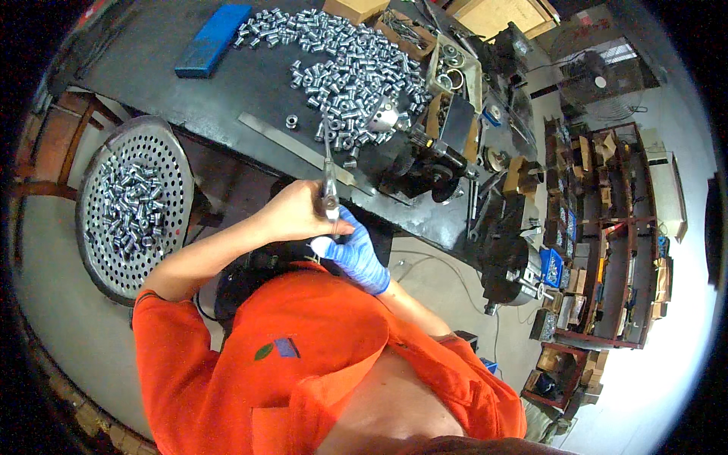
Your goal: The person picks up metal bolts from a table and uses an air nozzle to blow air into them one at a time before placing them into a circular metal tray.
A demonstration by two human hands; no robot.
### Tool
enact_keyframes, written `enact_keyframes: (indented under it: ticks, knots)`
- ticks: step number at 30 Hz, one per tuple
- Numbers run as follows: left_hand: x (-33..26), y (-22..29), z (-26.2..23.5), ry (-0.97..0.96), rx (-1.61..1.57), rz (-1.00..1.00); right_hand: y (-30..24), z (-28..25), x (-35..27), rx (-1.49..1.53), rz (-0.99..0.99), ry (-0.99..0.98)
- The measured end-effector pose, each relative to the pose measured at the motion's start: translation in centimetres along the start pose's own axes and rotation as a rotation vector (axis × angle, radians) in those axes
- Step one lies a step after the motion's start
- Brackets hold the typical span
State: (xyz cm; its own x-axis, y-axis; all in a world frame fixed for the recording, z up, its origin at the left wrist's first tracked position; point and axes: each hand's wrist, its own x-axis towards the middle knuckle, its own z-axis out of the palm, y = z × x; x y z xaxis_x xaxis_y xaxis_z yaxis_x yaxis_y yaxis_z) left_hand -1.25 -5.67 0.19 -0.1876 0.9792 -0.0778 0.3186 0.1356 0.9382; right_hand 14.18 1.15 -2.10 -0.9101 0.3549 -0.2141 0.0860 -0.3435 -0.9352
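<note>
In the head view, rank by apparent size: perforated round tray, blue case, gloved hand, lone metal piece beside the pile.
Largest: perforated round tray
Blue case and gloved right hand: too alike to rank
Smallest: lone metal piece

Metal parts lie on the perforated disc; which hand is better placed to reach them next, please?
Probably the left hand, nearer those metal parts, though it holds a metal tool; the gloved right hand is farther.
</note>
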Motion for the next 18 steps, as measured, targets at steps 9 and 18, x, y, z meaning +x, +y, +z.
enact_keyframes:
  ticks: [9, 18]
  knots:
    - [0.5, -5.0, -4.4, 0.039, -0.227, -0.155, -2.9, -7.7, -3.1, -0.007, 0.453, 0.03]
    - [4.5, -6.7, -9.0, 0.442, 0.499, -0.069, -3.3, -7.9, -5.4, 0.262, 0.354, -0.025]
